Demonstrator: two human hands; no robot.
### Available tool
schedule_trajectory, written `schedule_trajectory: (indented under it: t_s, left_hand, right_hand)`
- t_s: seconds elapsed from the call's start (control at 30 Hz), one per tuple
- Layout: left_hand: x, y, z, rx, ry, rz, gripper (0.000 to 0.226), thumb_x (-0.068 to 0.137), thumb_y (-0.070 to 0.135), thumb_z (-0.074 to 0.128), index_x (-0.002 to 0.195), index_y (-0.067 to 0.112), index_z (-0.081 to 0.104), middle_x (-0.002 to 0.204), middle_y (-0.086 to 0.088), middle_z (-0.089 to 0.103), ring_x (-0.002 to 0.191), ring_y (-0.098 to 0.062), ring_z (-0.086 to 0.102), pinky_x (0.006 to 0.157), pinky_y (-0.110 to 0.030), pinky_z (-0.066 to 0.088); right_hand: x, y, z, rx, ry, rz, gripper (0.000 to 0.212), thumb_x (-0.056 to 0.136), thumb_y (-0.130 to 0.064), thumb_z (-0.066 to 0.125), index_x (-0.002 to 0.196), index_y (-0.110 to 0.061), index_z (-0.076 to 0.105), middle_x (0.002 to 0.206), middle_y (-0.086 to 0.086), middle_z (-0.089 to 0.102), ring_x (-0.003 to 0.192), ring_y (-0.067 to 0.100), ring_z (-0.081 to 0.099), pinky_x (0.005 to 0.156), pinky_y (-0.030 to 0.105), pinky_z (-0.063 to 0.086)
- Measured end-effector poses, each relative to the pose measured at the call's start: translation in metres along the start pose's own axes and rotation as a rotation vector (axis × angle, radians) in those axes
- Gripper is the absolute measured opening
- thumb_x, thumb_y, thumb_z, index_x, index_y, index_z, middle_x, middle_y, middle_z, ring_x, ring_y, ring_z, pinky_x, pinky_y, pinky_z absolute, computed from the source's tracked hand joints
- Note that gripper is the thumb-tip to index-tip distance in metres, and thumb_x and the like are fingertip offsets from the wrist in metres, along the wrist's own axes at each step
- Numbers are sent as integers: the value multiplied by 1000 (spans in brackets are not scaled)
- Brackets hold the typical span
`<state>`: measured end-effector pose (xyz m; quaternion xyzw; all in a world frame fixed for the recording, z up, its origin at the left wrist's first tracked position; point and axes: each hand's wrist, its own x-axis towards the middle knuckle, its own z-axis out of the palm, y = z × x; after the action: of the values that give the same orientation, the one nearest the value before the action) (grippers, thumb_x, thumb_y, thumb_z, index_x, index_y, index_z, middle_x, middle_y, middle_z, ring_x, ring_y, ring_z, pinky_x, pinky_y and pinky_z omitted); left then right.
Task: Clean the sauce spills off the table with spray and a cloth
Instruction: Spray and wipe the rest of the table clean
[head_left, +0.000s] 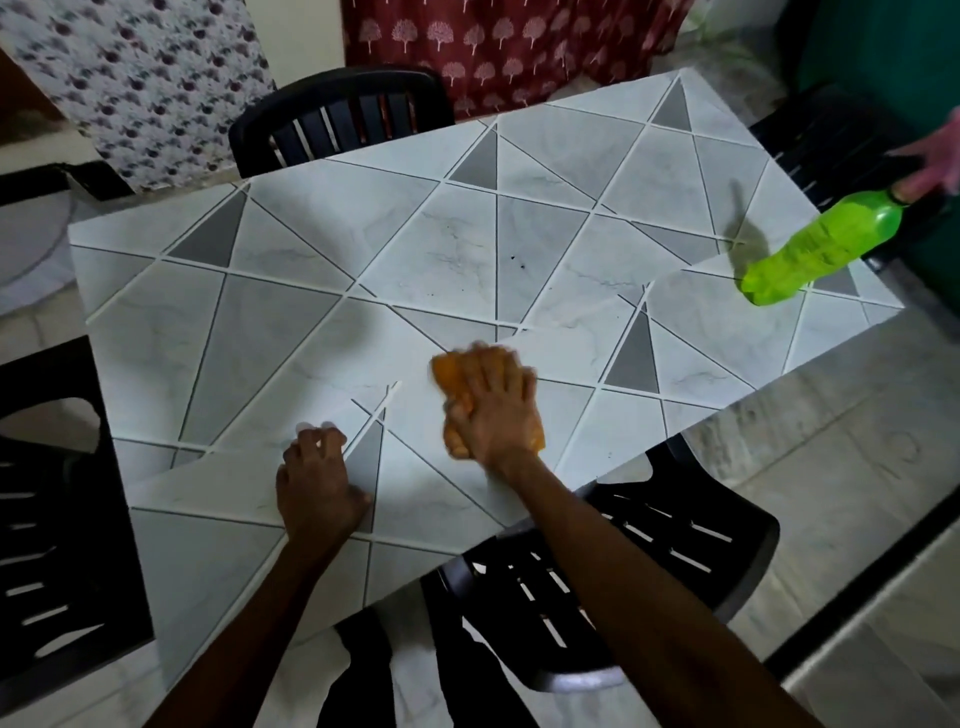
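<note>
A home dining corner: tile-patterned table (545, 171), black plastic chairs (343, 119), printed curtains (498, 47) behind.

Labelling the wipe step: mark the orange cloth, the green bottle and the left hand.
orange cloth (447, 383), head view, its exposed far corner.
green bottle (815, 249), head view, middle of its body.
left hand (317, 483), head view, back of the hand.
</note>
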<state>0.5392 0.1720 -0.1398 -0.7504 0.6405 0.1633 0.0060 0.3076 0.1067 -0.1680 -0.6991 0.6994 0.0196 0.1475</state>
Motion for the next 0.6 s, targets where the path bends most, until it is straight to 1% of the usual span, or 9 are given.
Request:
schedule_trajectory:
  t_s: [0.07,0.13,0.2,0.27,0.37,0.43,0.53,0.6]
  left_hand:
    - [0,-2,1,-9,6,5,89,46,24,89,125,15,50,132,-16,45,113,-40,50,88,-48,50]
    - [0,-4,2,-17,15,21,87,46,24,89,124,14,51,130,-16,46,111,-40,50,86,-47,50]
    - [0,-4,3,-24,17,24,88,45,23,89,124,14,51,130,-17,46,110,-40,50,86,-47,50]
    - [-2,-3,4,-29,26,10,88,45,21,90,124,14,52,131,-17,46,110,-40,50,88,-47,49]
    - [-4,-6,3,-59,29,14,87,43,21,90,122,14,55,129,-15,48,108,-39,50,88,-46,48]
    - [-6,-13,1,-114,16,65,85,43,23,90,121,15,56,128,-13,50,109,-39,49,90,-46,46]
    - [-9,-32,-1,-170,-46,179,86,53,18,87,132,16,53,141,-16,44,126,-40,44,102,-48,43]
    - [-9,-48,-2,-210,-58,250,83,63,12,81,140,16,49,149,-18,39,133,-40,39,106,-50,41]
  right_hand:
    - [12,45,-12,1,16,209,74,96,-61,24,160,-32,2,169,-1,0,155,35,-4,121,62,0]
    - [0,86,-20,50,28,360,75,97,-60,24,161,-29,0,170,0,-2,155,35,-7,120,64,0]
    - [-29,105,-19,104,63,437,74,97,-58,26,161,-29,3,170,2,2,155,35,-6,121,63,1]
    - [-64,96,-7,105,97,433,73,95,-57,26,161,-28,9,169,4,7,155,37,-2,121,62,4]
    - [-110,44,14,83,119,318,70,93,-50,36,158,-25,26,166,7,21,153,41,9,120,63,14]
    - [-131,-4,25,83,96,140,68,90,-44,44,155,-25,34,164,7,26,151,42,16,118,61,20]
    - [-141,-62,34,27,15,-189,68,94,-45,46,157,-28,27,166,4,21,153,40,12,119,58,20]
    - [-125,-68,33,-19,-35,-331,63,98,-46,42,157,-28,26,166,3,22,152,39,15,117,58,24]
